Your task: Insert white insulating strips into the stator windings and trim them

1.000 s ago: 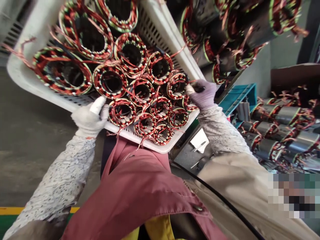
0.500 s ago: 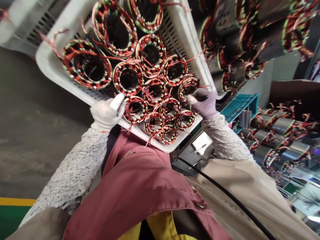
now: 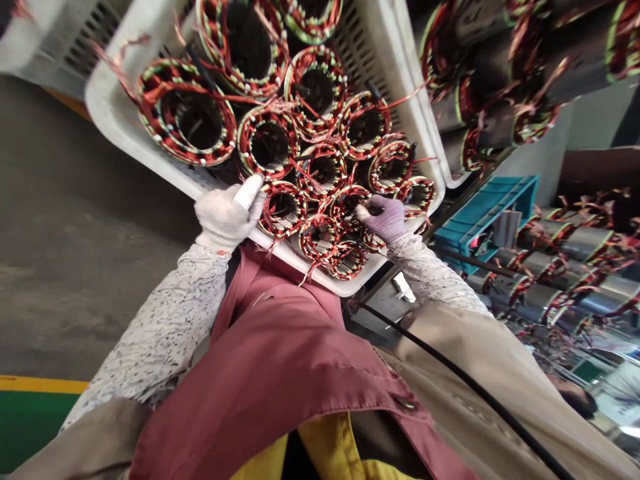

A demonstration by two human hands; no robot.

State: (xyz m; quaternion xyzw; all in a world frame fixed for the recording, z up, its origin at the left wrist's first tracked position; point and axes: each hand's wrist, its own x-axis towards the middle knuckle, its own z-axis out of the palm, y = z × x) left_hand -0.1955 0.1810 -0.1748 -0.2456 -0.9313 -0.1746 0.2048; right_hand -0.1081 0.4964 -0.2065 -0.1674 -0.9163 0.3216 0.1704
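Observation:
A white plastic crate [image 3: 135, 157] in front of me holds several motor stators, ring ends up, wound with red copper wire and pale lacing. My left hand [image 3: 225, 212], in a white glove with a white-covered fingertip, is closed at the crate's near left side. Its fingers curl against the rim of a stator [image 3: 269, 223]; the hand hides the exact contact. My right hand [image 3: 384, 219], in a purplish glove, reaches over the near right stators. Its thumb and fingers close at the rim of a middle stator [image 3: 345, 193], partly covering the one below.
More stators [image 3: 500, 73] lie on their sides in stacks at upper right, with others [image 3: 565, 267] at right. A teal crate [image 3: 465, 227] stands beyond my right forearm. Another pale crate [image 3: 65, 47] is at upper left. A black cable [image 3: 450, 380] crosses my right leg.
My right hand has moved left from the crate's right-side stators to a middle one, uncovering a stator by the right wall. My left hand keeps its place. The whole view has shifted slightly.

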